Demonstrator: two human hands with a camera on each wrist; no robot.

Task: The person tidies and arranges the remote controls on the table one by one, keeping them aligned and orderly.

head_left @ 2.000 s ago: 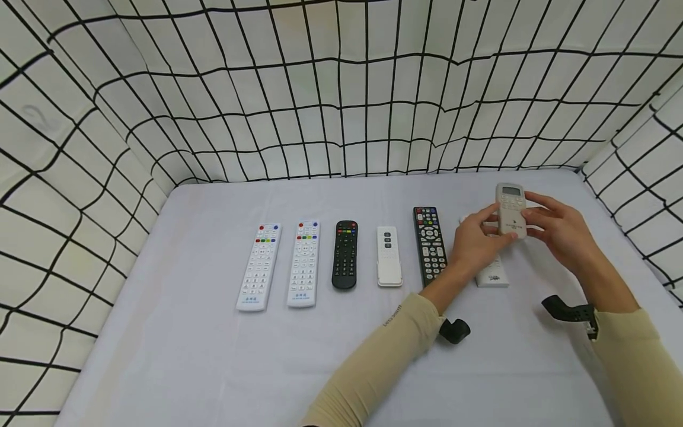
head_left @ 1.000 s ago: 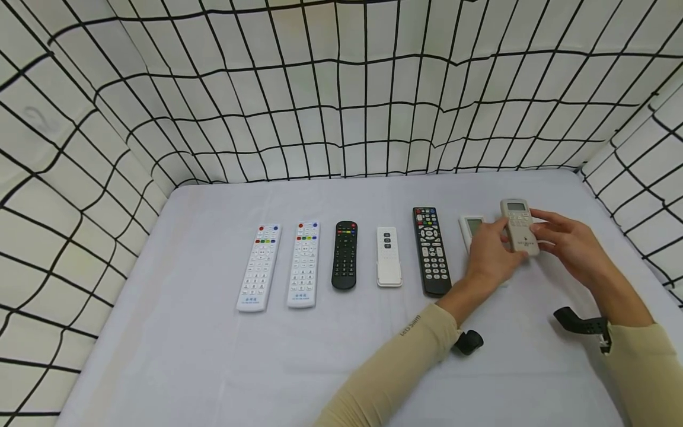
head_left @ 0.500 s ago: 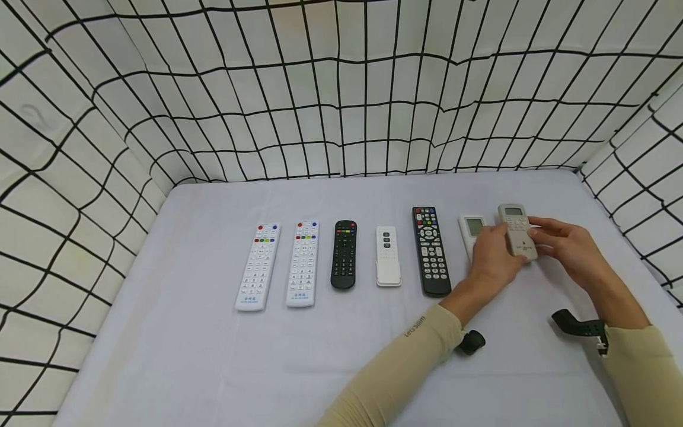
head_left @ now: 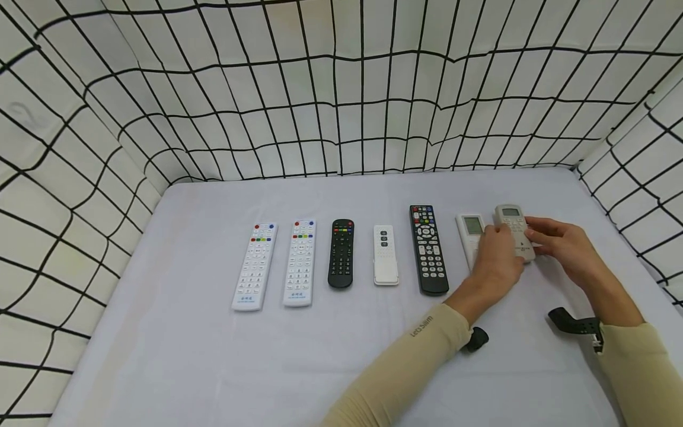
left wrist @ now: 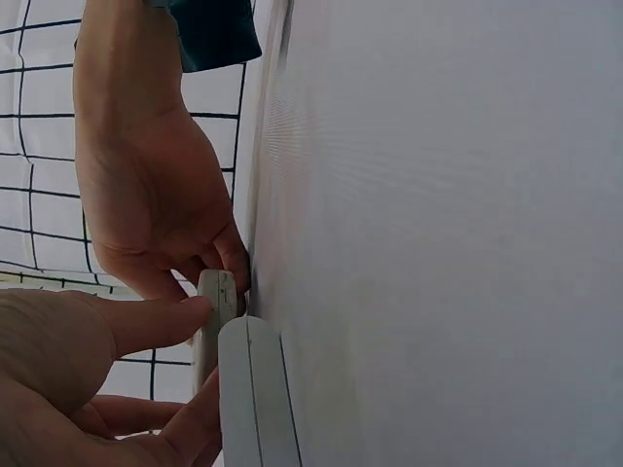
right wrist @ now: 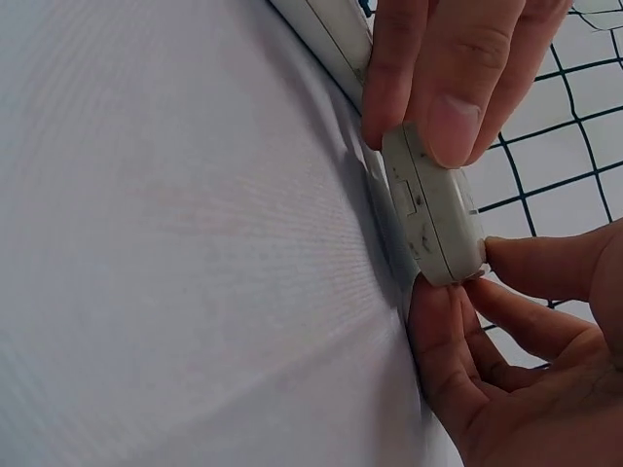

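Note:
A beige air-conditioner remote [head_left: 513,228] with a small screen lies at the right end of a row of remotes, at or just above the cloth. My left hand [head_left: 495,255] pinches its left side, with the thumb by its lower end. The right hand [head_left: 568,249] grips the opposite edge between thumb and fingers. Close beside it, a white air-conditioner remote [head_left: 469,237] is partly hidden by the left hand. In the right wrist view, the beige remote [right wrist: 435,209] shows its end, with fingers of both hands on it.
To the left lie a long black remote [head_left: 429,252], a slim white remote [head_left: 385,255], a smaller black remote [head_left: 341,254] and two white remotes with coloured buttons [head_left: 300,264]. White cloth covers the table [head_left: 160,356]. Black netting [head_left: 336,107] stands around its back and sides.
Both hands have brought the beige remote down and nearer to me, beside the white air-conditioner remote, which shows more now. Over the last half second the hands have barely moved.

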